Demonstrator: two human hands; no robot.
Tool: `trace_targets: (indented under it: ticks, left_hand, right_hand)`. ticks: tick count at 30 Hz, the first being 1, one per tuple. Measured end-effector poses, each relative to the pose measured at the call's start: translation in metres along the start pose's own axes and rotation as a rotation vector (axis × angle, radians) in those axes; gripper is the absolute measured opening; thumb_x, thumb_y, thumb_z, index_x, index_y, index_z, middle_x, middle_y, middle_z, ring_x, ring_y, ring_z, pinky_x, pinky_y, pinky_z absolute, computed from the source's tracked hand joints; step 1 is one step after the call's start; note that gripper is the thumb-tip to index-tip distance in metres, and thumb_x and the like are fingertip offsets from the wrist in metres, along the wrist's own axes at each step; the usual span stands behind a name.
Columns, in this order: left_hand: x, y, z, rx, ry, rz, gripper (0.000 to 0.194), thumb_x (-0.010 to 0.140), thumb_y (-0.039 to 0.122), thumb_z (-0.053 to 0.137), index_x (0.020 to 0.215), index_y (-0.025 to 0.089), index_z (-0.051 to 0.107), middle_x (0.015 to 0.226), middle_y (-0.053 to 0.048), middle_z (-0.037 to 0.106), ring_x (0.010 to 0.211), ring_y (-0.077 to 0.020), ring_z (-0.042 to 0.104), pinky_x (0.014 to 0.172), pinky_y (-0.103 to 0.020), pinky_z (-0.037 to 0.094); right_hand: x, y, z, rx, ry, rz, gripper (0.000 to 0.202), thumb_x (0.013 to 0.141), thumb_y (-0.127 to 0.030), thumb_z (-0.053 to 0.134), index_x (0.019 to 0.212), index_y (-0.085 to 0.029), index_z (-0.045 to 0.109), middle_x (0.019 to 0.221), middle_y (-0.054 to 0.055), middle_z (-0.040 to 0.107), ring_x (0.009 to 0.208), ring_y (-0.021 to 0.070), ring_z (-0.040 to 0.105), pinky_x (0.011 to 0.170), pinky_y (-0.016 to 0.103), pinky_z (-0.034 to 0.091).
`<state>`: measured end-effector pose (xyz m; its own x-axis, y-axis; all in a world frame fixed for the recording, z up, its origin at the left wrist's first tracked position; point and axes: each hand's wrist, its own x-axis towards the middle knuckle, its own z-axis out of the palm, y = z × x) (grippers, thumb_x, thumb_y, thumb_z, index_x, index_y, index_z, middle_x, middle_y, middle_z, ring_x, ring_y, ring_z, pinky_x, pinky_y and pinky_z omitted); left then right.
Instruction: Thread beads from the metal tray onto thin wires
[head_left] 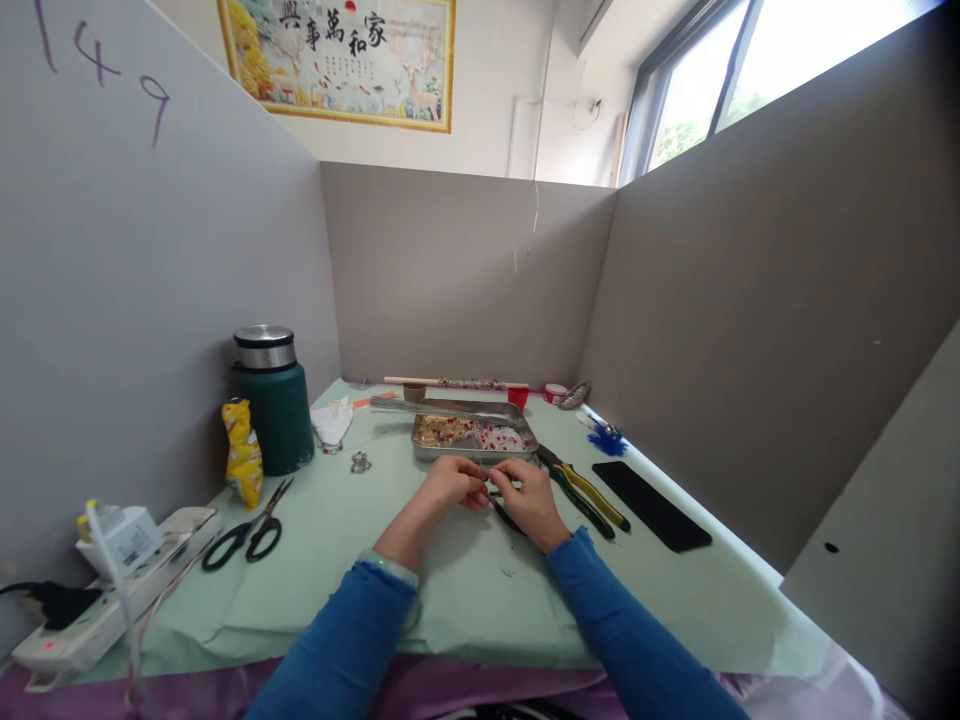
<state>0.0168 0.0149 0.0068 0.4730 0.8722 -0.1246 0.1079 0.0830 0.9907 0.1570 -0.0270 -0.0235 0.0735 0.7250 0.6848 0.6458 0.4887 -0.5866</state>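
Left hand (459, 482), fingers together, was just short of the shallow rectangular metal bead tray (427, 453), its long axis crosswise; right hand (529, 497), also pinched, any held piece too small to tell, was nearer the green-and-yellow-handled pliers (596, 496).

Hands (456, 482) close together before metal tray (431, 454) of beads (499, 437); pliers (583, 503) to right, scissors (260, 519) to left.

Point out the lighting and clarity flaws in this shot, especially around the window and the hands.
Head view: the window is largely blown out to white; head view: the right partition looks dim and shaded beneath it; head view: wide-angle stretching shows toward the edges; head view: fine detail between the left hand and right hand is too small to make out.
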Motion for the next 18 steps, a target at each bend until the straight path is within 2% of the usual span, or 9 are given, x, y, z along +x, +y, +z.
trace_targets:
  ticks: [10,14,18]
  left_hand:
    - [-0.0005,0.0024,0.0014,0.024,0.035,-0.009,0.011,0.059,0.002,0.057,0.066,0.01,0.058,0.052,-0.003,0.06,0.046,-0.0146,0.058,0.052,-0.029,0.049]
    - [-0.003,0.0054,0.0006,0.004,0.02,-0.021,0.016,0.057,0.002,0.057,0.071,0.011,0.059,0.053,-0.003,0.06,0.045,-0.0139,0.056,0.049,-0.027,0.046]
    - [-0.0085,0.008,-0.003,-0.104,-0.05,-0.011,0.026,0.055,0.005,0.062,0.08,0.012,0.059,0.058,-0.003,0.062,0.043,-0.0117,0.053,0.047,-0.025,0.043]
  right_hand:
    - [0.0003,-0.0052,-0.0029,0.059,0.013,0.019,0.02,0.081,-0.023,0.051,0.066,-0.017,0.061,0.067,0.003,0.06,0.063,0.0147,0.052,0.061,0.025,0.04]
    - [0.0011,-0.0075,-0.0044,0.142,0.028,0.097,0.019,0.081,-0.027,0.051,0.067,-0.017,0.061,0.067,0.003,0.059,0.062,0.0146,0.051,0.06,0.025,0.04]
    - [0.0043,-0.0088,-0.0068,0.387,-0.032,0.25,0.021,0.079,-0.034,0.054,0.068,-0.017,0.059,0.064,0.002,0.059,0.056,0.0134,0.049,0.054,0.025,0.04]
